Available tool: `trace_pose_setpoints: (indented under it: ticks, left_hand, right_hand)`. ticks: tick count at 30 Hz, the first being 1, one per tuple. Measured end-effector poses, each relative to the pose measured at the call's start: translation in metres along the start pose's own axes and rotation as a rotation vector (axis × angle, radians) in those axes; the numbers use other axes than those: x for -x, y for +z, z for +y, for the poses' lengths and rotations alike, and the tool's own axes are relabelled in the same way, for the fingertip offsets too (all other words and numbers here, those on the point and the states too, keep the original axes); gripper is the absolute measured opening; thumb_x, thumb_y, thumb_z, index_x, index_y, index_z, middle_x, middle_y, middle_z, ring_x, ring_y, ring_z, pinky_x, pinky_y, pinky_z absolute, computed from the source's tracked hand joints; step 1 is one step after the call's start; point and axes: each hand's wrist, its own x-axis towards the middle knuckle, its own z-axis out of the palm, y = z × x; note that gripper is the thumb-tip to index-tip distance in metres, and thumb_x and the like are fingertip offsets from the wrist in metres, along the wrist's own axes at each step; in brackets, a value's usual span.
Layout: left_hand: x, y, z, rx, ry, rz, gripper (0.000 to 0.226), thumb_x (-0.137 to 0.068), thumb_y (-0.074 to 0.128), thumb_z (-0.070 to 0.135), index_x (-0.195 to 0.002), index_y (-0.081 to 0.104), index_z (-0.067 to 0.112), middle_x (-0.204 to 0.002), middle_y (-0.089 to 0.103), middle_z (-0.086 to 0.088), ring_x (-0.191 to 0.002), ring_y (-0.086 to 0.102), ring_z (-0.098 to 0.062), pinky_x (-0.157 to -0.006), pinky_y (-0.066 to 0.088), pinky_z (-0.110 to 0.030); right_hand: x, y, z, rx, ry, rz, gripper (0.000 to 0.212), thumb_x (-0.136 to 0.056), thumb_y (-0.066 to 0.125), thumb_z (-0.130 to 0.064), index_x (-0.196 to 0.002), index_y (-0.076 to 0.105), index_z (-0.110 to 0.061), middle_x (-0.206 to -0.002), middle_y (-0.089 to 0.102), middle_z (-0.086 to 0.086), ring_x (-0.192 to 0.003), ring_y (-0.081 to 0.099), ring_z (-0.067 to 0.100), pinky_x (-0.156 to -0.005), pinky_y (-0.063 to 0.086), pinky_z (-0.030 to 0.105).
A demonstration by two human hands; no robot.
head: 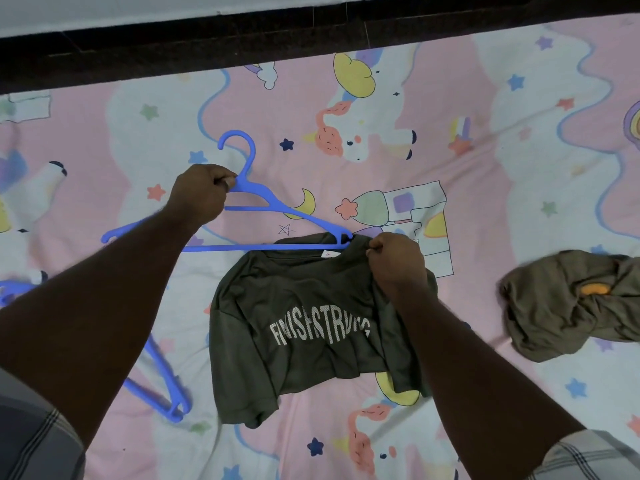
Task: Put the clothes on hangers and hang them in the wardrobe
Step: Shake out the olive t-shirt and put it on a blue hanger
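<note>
From the head camera, a dark green T-shirt (304, 327) lies flat at the middle of the bedsheet (485, 150). The left hand (201, 192), at 11 o'clock from the shirt, curls tight around the neck of a blue hanger (273, 206). The right hand (394, 265) pinches the shirt's collar at 1 o'clock, where the hanger's right tip enters the neck opening. More blue hangers (162, 386) lie at 8 o'clock; a crumpled olive garment (568, 303) at 3 o'clock.

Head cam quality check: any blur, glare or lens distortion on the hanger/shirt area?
Head view: even, soft light, no glare; wide-angle bend curves the dark bed edge at top. The blue hanger, left hand, right hand and dark green T-shirt read sharp; its print is legible. The spare hangers at lower left look smeared.
</note>
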Motion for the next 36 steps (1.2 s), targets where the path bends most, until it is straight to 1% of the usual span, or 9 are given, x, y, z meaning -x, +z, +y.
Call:
trace_pose_setpoints:
  ticks: [3, 7, 10, 17, 23, 26, 28, 33, 36]
  left_hand:
    - [-0.001, -0.002, 0.004, 0.022, -0.002, -0.007, 0.026, -0.103, 0.053, 0.017, -0.12, 0.07, 0.008, -0.121, 0.07, -0.009, -0.107, 0.061, -0.029, -0.086, 0.041, -0.029]
    - [-0.001, -0.002, 0.01, 0.041, -0.01, -0.047, 0.025, -0.102, 0.054, 0.017, -0.119, 0.071, 0.011, -0.117, 0.071, -0.009, -0.092, 0.057, -0.021, -0.083, 0.041, -0.029]
    - [0.005, 0.008, 0.024, 0.088, -0.012, -0.103, 0.023, -0.1, 0.056, 0.015, -0.114, 0.073, 0.011, -0.11, 0.071, -0.01, -0.085, 0.057, -0.029, -0.079, 0.042, -0.029]
    - [0.033, 0.065, 0.078, 0.13, 0.066, -0.261, 0.023, -0.095, 0.054, 0.007, -0.105, 0.075, 0.009, -0.091, 0.065, 0.004, -0.088, 0.054, -0.018, -0.074, 0.034, -0.02]
    - [0.068, 0.114, 0.113, 0.233, 0.116, -0.368, 0.021, -0.098, 0.06, 0.016, -0.112, 0.075, 0.012, -0.111, 0.072, 0.0, -0.105, 0.063, -0.017, -0.086, 0.039, -0.021]
    - [0.075, 0.113, 0.112, 0.235, 0.113, -0.268, 0.026, -0.099, 0.061, 0.02, -0.123, 0.071, 0.015, -0.124, 0.07, 0.0, -0.107, 0.061, -0.013, -0.089, 0.037, -0.018]
    - [0.074, 0.099, 0.097, 0.28, 0.04, -0.132, 0.027, -0.098, 0.061, 0.021, -0.123, 0.07, 0.016, -0.123, 0.07, -0.001, -0.11, 0.063, -0.015, -0.091, 0.04, -0.02]
    - [0.089, 0.067, 0.026, 0.381, -0.245, 0.075, 0.014, -0.092, 0.063, 0.025, -0.1, 0.074, 0.023, -0.101, 0.075, -0.001, -0.098, 0.069, -0.026, -0.093, 0.054, -0.041]
    - [0.109, 0.063, -0.003, 0.382, -0.372, 0.072, 0.012, -0.09, 0.064, 0.027, -0.087, 0.073, 0.022, -0.089, 0.074, 0.002, -0.093, 0.07, -0.025, -0.091, 0.054, -0.039]
  right_hand:
    - [0.004, -0.006, -0.001, -0.087, -0.007, 0.083, 0.022, -0.095, 0.055, -0.021, -0.106, 0.072, -0.014, -0.103, 0.069, 0.008, -0.095, 0.063, 0.028, -0.076, 0.041, 0.029]
    - [0.01, -0.014, -0.003, -0.193, -0.006, 0.149, 0.019, -0.093, 0.058, -0.023, -0.104, 0.072, -0.018, -0.102, 0.071, 0.003, -0.097, 0.063, 0.024, -0.082, 0.048, 0.033]
    - [0.011, -0.015, -0.006, -0.25, -0.038, 0.138, 0.018, -0.093, 0.059, -0.025, -0.104, 0.073, -0.02, -0.102, 0.07, 0.0, -0.097, 0.063, 0.021, -0.081, 0.047, 0.032]
    - [0.012, -0.019, -0.006, -0.321, -0.117, 0.103, 0.015, -0.089, 0.066, -0.022, -0.101, 0.075, -0.022, -0.1, 0.071, -0.004, -0.095, 0.062, 0.016, -0.083, 0.046, 0.029]
    - [0.016, -0.019, 0.001, -0.28, -0.129, 0.126, 0.013, -0.09, 0.067, -0.023, -0.099, 0.075, -0.019, -0.098, 0.074, -0.001, -0.092, 0.066, 0.019, -0.079, 0.048, 0.029]
    - [0.018, -0.02, 0.007, -0.262, -0.07, 0.148, 0.019, -0.091, 0.066, -0.026, -0.108, 0.074, -0.02, -0.104, 0.074, -0.001, -0.096, 0.066, 0.019, -0.08, 0.046, 0.027]
    - [0.022, -0.021, 0.006, -0.266, -0.073, 0.157, 0.019, -0.092, 0.065, -0.026, -0.107, 0.075, -0.018, -0.104, 0.074, 0.0, -0.097, 0.067, 0.02, -0.083, 0.049, 0.03]
    - [0.026, -0.014, -0.024, -0.304, -0.191, 0.035, 0.02, -0.094, 0.062, -0.021, -0.108, 0.075, -0.015, -0.105, 0.075, -0.001, -0.096, 0.066, 0.014, -0.088, 0.051, 0.03]
    - [0.014, -0.006, -0.046, -0.238, -0.295, -0.069, 0.024, -0.096, 0.058, -0.016, -0.114, 0.074, -0.014, -0.109, 0.074, -0.001, -0.099, 0.065, 0.013, -0.086, 0.046, 0.023]
